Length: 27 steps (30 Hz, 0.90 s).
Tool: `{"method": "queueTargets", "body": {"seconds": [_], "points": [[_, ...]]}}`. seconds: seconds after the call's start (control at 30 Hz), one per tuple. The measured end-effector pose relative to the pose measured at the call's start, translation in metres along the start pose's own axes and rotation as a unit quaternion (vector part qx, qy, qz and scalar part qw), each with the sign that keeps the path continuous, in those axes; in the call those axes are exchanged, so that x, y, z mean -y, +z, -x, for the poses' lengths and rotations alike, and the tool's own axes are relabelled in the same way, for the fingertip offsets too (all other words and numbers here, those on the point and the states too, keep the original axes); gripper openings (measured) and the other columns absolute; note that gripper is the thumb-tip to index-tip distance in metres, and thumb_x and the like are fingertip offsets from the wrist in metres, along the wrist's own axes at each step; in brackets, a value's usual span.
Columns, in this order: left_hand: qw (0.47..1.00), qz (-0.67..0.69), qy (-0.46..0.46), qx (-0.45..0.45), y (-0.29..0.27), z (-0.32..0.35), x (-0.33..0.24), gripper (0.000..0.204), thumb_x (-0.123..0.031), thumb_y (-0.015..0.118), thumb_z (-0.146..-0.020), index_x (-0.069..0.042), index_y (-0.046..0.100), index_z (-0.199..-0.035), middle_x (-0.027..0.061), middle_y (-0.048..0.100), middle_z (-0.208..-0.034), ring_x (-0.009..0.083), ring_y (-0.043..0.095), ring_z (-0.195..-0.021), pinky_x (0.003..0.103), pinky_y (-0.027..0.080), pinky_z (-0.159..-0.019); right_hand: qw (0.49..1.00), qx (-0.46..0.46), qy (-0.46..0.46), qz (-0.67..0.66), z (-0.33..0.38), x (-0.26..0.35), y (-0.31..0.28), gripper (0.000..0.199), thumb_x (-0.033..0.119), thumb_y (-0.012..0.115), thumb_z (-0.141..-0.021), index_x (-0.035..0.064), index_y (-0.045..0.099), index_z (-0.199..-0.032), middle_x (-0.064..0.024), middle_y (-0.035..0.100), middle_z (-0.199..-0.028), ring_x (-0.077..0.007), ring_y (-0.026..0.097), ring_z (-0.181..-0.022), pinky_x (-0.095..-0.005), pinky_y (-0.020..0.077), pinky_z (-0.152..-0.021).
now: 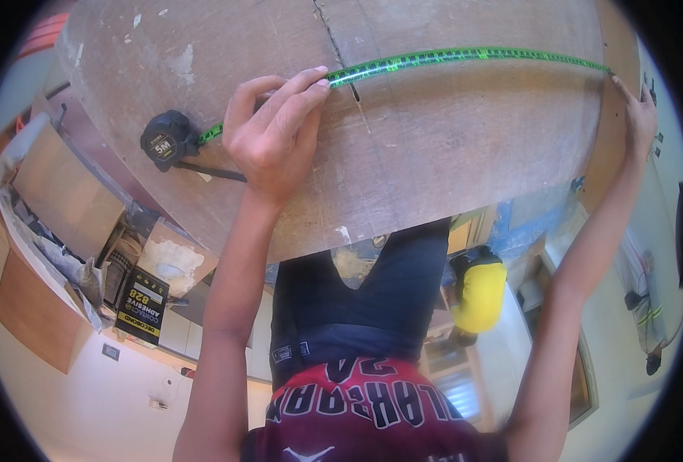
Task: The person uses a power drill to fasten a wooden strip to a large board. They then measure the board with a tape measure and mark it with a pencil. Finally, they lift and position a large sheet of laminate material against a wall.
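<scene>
Across the wooden board (449,146), the left hand (276,146) pinches the green tape (464,55); at the board's right edge, the half-open right hand (639,127) touches its end, grip unclear.

Scuffed board (464,138) bearing black tape measure (167,140), green blade (464,55), dark stick (212,172), perhaps pencil

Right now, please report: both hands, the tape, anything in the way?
Left hand pinching tape; right hand at its end, by edge of board. Tape extended between hands. Case and dark stick left of that span.
</scene>
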<state>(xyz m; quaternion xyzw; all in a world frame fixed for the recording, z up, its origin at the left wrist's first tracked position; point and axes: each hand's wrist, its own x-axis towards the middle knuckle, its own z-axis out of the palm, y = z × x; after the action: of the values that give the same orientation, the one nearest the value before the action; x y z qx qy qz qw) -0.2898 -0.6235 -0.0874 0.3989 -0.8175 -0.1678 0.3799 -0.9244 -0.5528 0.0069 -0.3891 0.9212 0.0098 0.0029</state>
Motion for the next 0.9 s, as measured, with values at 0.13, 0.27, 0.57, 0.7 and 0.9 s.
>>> {"method": "queueTargets", "body": {"seconds": [0.13, 0.27, 0.57, 0.7, 0.9], "points": [[1.0, 0.003, 0.002, 0.001, 0.0, -0.001, -0.001, 0.024, -0.001, 0.088, -0.074, -0.011, 0.085, -0.096, 0.0006, 0.085, -0.104, 0.0215, 0.072, -0.088, 0.031, 0.057, -0.074, 1.0, -0.006, -0.006, 0.002, -0.006, -0.011, 0.002, 0.1, 0.063, 0.088, -0.079, 0.0091, 0.06, -0.158, -0.0156, 0.075, -0.14, -0.0291, 0.071, -0.13, -0.0398, 0.0488, -0.114], [1.0, 0.001, -0.003, 0.012, -0.003, -0.001, -0.003, 0.023, 0.0, 0.089, -0.078, -0.01, 0.085, -0.098, 0.0016, 0.086, -0.105, 0.0219, 0.071, -0.088, 0.03, 0.056, -0.077, 1.0, 0.005, 0.001, -0.008, -0.004, -0.006, 0.003, 0.099, 0.063, 0.088, -0.079, 0.0094, 0.061, -0.157, -0.0148, 0.075, -0.14, -0.0286, 0.071, -0.129, -0.0399, 0.0488, -0.114], [1.0, -0.008, -0.014, 0.0, -0.002, 0.003, -0.007, 0.024, 0.001, 0.088, -0.077, -0.01, 0.084, -0.097, 0.0017, 0.086, -0.105, 0.0227, 0.071, -0.087, 0.031, 0.057, -0.075, 0.996, -0.014, -0.012, 0.083, 0.006, 0.008, 0.001, 0.1, 0.07, 0.083, -0.082, 0.0114, 0.059, -0.159, -0.0176, 0.077, -0.133, -0.0299, 0.073, -0.124, -0.0408, 0.0517, -0.11], [1.0, -0.003, -0.015, -0.003, -0.003, -0.001, -0.009, 0.023, 0.003, 0.089, -0.08, -0.008, 0.083, -0.099, 0.0037, 0.086, -0.105, 0.022, 0.071, -0.087, 0.031, 0.057, -0.076, 0.994, -0.04, -0.025, 0.095, 0.011, 0.009, 0.001, 0.103, 0.073, 0.079, -0.084, 0.0112, 0.055, -0.162, -0.0176, 0.08, -0.119, -0.0296, 0.076, -0.114, -0.0423, 0.054, -0.105], [1.0, -0.004, -0.007, -0.001, -0.002, 0.003, -0.005, 0.023, -0.001, 0.088, -0.076, -0.011, 0.084, -0.097, 0.0009, 0.085, -0.106, 0.0226, 0.071, -0.087, 0.031, 0.057, -0.075, 0.988, -0.084, -0.075, 0.104, 0.005, -0.006, 0.007, 0.105, 0.074, 0.08, -0.084, 0.0087, 0.053, -0.163, -0.0139, 0.081, -0.105, -0.0242, 0.077, -0.093, -0.0406, 0.0563, -0.096]]}}
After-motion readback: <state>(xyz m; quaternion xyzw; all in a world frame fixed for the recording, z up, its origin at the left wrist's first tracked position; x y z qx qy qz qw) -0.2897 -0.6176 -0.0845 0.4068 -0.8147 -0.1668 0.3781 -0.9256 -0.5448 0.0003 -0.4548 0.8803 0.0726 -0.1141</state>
